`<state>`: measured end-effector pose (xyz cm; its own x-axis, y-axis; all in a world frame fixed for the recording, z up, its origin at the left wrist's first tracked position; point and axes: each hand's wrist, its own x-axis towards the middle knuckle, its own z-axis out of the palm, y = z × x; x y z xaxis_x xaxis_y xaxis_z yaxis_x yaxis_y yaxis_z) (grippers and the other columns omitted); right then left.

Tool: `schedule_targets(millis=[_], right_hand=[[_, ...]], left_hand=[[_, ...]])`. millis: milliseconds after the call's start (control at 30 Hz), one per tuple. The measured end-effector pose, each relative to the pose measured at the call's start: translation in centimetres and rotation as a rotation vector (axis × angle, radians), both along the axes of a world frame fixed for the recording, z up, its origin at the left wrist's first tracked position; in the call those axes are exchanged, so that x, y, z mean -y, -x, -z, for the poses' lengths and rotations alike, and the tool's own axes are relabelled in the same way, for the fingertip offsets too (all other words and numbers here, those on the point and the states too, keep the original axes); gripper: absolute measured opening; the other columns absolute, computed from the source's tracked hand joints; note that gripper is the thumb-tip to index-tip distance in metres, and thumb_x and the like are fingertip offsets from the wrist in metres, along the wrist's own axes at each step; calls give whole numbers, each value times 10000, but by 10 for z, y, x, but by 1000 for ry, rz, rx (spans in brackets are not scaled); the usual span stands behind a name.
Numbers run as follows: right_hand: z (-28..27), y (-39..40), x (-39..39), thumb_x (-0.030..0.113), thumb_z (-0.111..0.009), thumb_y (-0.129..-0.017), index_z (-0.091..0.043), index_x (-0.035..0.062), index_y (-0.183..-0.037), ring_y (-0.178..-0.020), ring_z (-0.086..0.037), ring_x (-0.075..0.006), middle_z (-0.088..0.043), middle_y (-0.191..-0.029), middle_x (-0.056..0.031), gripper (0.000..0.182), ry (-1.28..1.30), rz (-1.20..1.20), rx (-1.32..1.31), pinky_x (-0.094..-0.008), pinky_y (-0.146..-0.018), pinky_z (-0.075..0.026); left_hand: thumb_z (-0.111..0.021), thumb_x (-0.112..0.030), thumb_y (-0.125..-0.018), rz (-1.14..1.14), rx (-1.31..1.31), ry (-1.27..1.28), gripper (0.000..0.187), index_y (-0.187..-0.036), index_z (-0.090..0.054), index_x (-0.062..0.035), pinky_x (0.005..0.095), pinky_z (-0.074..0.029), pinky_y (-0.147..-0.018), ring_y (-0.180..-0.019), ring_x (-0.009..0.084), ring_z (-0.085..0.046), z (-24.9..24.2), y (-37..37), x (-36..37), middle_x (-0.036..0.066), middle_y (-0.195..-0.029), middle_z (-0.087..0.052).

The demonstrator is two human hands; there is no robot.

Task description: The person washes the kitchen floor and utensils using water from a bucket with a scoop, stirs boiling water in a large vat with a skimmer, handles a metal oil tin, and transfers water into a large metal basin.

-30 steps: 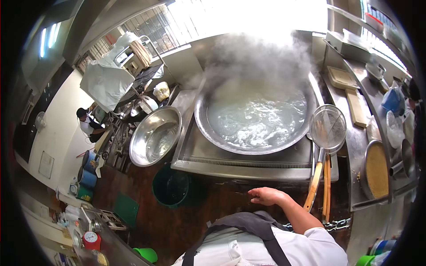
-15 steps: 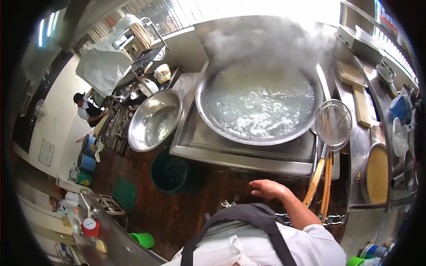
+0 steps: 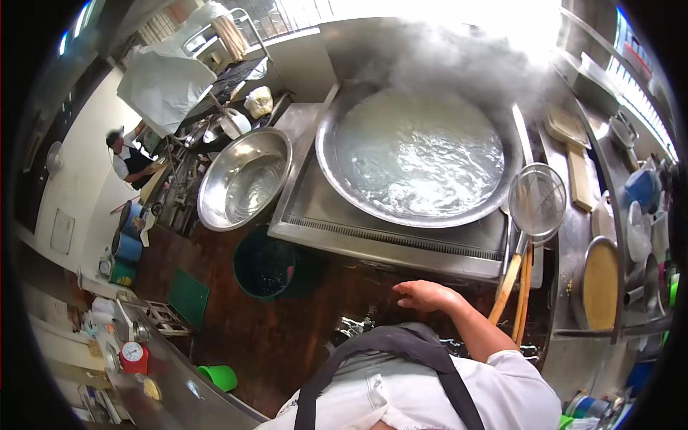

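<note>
My right hand hangs in front of the stove, fingers stretched out and nothing in them. Beyond it a large round wok holds churning, steaming liquid. To the right of the hand, a wire-mesh strainer with a wooden handle leans against the stove's right side. Long wooden sticks stand beside that handle. Left of the wok is a wide steel basin with a little clear liquid in it. My left hand is outside the view.
A dark green bucket stands on the wet floor below the basin. On the right counter are a round tray and boards. A red scale and a green container are at lower left. A co-worker stands far left.
The view has shifted slightly, so the basin and bucket appear a little higher. My right hand has moved slightly left in view, still empty. Steam and liquid have changed shape.
</note>
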<state>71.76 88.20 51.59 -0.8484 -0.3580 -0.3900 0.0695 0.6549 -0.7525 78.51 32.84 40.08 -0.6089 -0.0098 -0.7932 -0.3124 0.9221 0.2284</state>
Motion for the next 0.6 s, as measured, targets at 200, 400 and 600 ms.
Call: schedule_targets(millis=[200, 400, 600], right_hand=[[-1, 6, 21, 325, -643, -935, -507, 60, -1382, -1149, -609, -356, -635, -1260, -180, 538, -41, 18, -5, -420, -972, -494], [-18, 16, 65, 327, -644, -938, -490, 69, -1407, -1189, -597, -338, -625, -1287, -185, 557, -54, 63, 8, -392, -1001, -482], [-28, 37, 129, 343, -624, -957, -477, 67, -1418, -1246, -561, -335, -586, -1351, -179, 557, -95, 52, 51, -395, -1050, -456]], left_hand=[[-711, -277, -791, 12, 38, -8, 378, -1062, -697, -15, 404, -546, -843, -934, 349, -685, 31, -7, 18, 238, -987, -692], [-716, -280, -788, 124, 72, 9, 398, -1078, -690, -8, 406, -547, -858, -955, 364, -685, 61, 7, 49, 251, -1005, -688], [-728, -284, -794, 197, -308, -17, 412, -1107, -675, -22, 412, -549, -852, -955, 363, -689, 67, 105, 94, 238, -993, -698]])
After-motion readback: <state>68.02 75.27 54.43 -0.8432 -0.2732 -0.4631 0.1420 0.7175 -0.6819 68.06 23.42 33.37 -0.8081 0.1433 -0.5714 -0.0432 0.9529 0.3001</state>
